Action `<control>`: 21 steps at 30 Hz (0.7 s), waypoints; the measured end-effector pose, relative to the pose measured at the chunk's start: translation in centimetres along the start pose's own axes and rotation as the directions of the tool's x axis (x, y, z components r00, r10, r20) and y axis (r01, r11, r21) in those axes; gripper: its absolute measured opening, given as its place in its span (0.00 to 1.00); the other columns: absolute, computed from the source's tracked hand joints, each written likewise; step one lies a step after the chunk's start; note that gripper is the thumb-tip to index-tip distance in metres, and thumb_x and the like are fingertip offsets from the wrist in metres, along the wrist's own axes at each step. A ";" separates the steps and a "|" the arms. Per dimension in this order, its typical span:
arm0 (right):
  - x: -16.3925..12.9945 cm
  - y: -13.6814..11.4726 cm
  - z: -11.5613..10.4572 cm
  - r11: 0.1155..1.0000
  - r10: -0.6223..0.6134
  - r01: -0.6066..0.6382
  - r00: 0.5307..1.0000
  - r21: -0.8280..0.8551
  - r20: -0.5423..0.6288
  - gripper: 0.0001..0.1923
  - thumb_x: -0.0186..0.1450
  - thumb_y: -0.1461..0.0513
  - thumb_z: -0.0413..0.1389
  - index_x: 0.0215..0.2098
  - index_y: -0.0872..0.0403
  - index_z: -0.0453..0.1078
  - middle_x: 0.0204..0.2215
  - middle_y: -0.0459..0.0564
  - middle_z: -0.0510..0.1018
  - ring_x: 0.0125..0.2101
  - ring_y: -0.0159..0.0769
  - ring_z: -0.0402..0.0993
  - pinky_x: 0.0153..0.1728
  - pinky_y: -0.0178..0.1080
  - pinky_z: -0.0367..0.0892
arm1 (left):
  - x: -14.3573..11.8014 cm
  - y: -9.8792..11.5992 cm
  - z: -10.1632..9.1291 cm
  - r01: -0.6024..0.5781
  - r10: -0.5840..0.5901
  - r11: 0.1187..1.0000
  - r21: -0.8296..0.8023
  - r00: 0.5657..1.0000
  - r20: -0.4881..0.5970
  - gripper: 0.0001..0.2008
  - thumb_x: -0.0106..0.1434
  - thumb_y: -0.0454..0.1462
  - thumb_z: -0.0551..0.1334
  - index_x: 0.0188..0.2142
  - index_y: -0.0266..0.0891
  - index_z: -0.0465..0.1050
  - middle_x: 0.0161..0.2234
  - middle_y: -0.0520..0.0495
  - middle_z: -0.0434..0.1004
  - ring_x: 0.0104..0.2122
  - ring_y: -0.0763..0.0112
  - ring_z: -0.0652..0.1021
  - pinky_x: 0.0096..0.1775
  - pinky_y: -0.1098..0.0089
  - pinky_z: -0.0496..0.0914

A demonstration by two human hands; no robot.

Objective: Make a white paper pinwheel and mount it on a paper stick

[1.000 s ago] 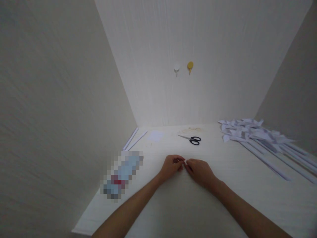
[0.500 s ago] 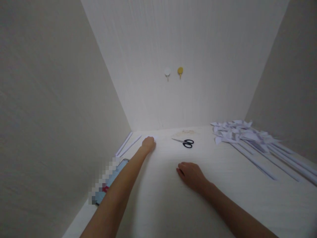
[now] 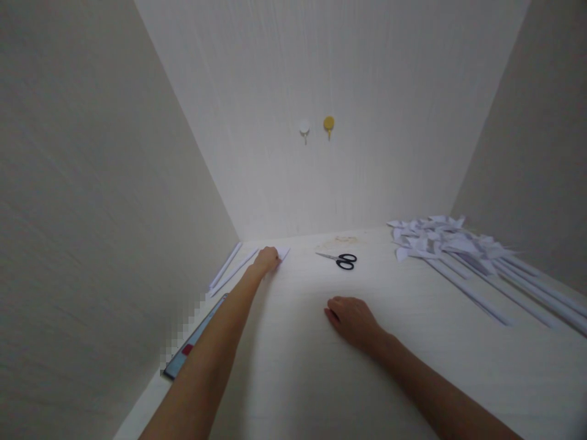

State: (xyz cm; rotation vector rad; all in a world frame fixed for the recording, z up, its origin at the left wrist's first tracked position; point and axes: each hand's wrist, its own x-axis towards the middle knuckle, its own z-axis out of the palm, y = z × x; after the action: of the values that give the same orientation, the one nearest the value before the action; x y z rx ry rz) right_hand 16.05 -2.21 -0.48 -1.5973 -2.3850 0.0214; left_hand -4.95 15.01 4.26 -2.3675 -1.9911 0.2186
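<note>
Head view of a pale tabletop [image 3: 298,366] set in a walled corner. The left hand [image 3: 267,259] is stretched toward the far left corner and lies on a small white paper sheet [image 3: 283,253]; its fingers [image 3: 274,264] are curled down onto the sheet's near edge, though whether they pinch it or only press on it cannot be told. The sheet lies flat near the far edge, thin and whitish, with only its right corner showing past the hand. The right hand [image 3: 353,321] rests palm down near the middle of the tabletop, fingers bent loosely inward and holding nothing. Two rolled paper sticks [image 3: 229,269] lie side by side along the left edge, just beside the left hand. Black-handled scissors [image 3: 339,260] lie closed near the far edge, between the two hands and apart from both. A heap of folded white paper pieces on long paper sticks [image 3: 454,250] occupies the far right corner. A ruler-like strip [image 3: 192,339] lies along the left edge under the left forearm. Two wall hooks [image 3: 316,126], one white and one yellow, sit on the back wall.
</note>
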 end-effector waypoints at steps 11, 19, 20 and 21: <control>0.1 0.1 0.4 1.000 0.006 -0.006 1.000 0.006 -0.016 0.13 0.63 0.62 0.42 0.27 0.55 0.67 0.26 0.49 0.75 0.28 0.33 0.71 0.27 0.33 0.55 | -0.4 0.7 0.3 0.021 -0.019 0.997 0.070 0.999 -0.036 0.17 0.58 0.40 0.54 0.46 0.35 0.62 0.44 0.42 0.65 0.40 0.66 0.70 0.39 0.60 0.67; 0.2 0.2 0.4 1.000 -0.008 0.008 1.000 0.019 -0.030 0.13 0.62 0.62 0.43 0.26 0.55 0.67 0.26 0.49 0.75 0.28 0.33 0.70 0.27 0.33 0.55 | -1.7 1.6 -0.1 0.061 -0.044 0.994 0.086 0.981 -0.191 0.16 0.59 0.40 0.54 0.45 0.35 0.63 0.44 0.43 0.67 0.40 0.67 0.71 0.39 0.60 0.67; 0.2 0.2 0.3 1.000 -0.006 0.007 0.999 0.027 -0.036 0.13 0.62 0.62 0.43 0.26 0.55 0.67 0.26 0.49 0.75 0.27 0.33 0.70 0.27 0.33 0.55 | -1.9 1.5 -0.7 0.063 -0.043 0.995 0.081 0.974 -0.221 0.12 0.59 0.36 0.53 0.41 0.31 0.67 0.40 0.37 0.69 0.39 0.64 0.72 0.39 0.61 0.67; 0.2 0.2 0.3 0.999 -0.001 0.003 0.999 0.037 -0.042 0.13 0.62 0.62 0.43 0.25 0.55 0.67 0.26 0.49 0.75 0.27 0.33 0.70 0.27 0.33 0.55 | -2.1 1.4 -1.4 0.062 -0.040 0.995 0.077 0.966 -0.256 0.12 0.60 0.32 0.51 0.38 0.28 0.69 0.38 0.34 0.71 0.39 0.61 0.72 0.39 0.62 0.66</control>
State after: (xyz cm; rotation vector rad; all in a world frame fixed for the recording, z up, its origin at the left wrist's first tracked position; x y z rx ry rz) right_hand 16.09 -1.85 -0.80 -1.5629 -2.3409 0.0316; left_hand -3.78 12.76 5.68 -2.1648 -1.8816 -0.0039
